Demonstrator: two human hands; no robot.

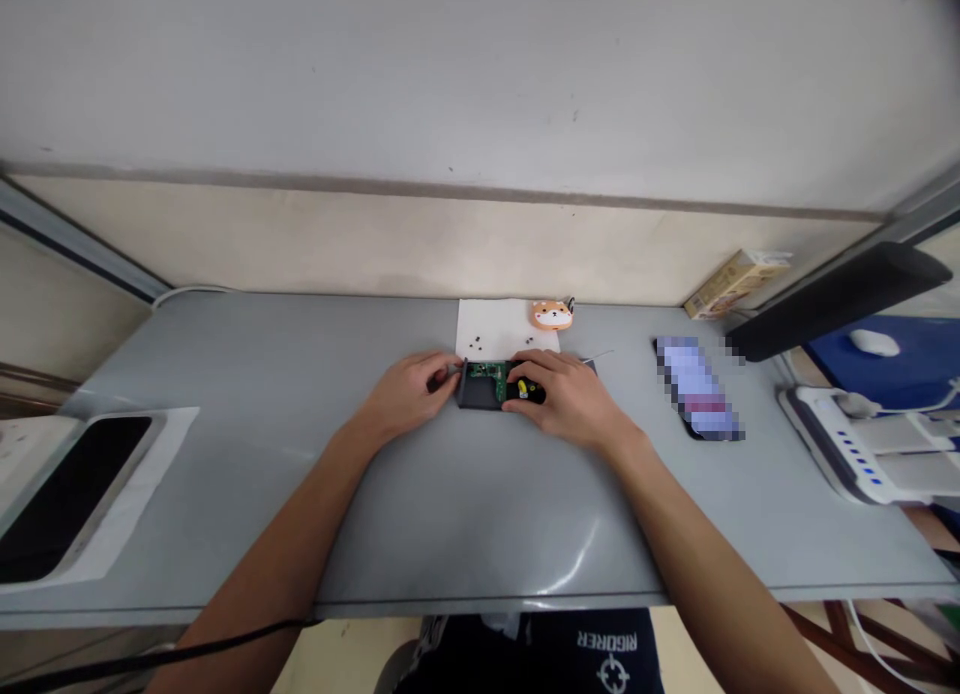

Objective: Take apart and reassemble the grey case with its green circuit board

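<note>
A dark, open device casing [480, 394] lies on the grey table in front of me, with a green circuit board [499, 376] inside it. My left hand [418, 392] pinches the casing's left end between thumb and fingertips. From the right, my right hand [559, 389] grips a black part with a yellow piece [523, 386] on it, thumb below and fingers above. The hand covers much of that part. Just behind the casing is a white sheet [487, 324] with several tiny dark screws [475, 342] on it.
An orange-and-white animal-faced case [552, 315] sits on the sheet's right. Rightward are a lit phone [697, 389], a box [735, 282], a black cylinder [832, 299] and a power strip [855, 444]. A dark-screened phone [79, 494] lies far left. The wall [420, 239] bounds the table's back.
</note>
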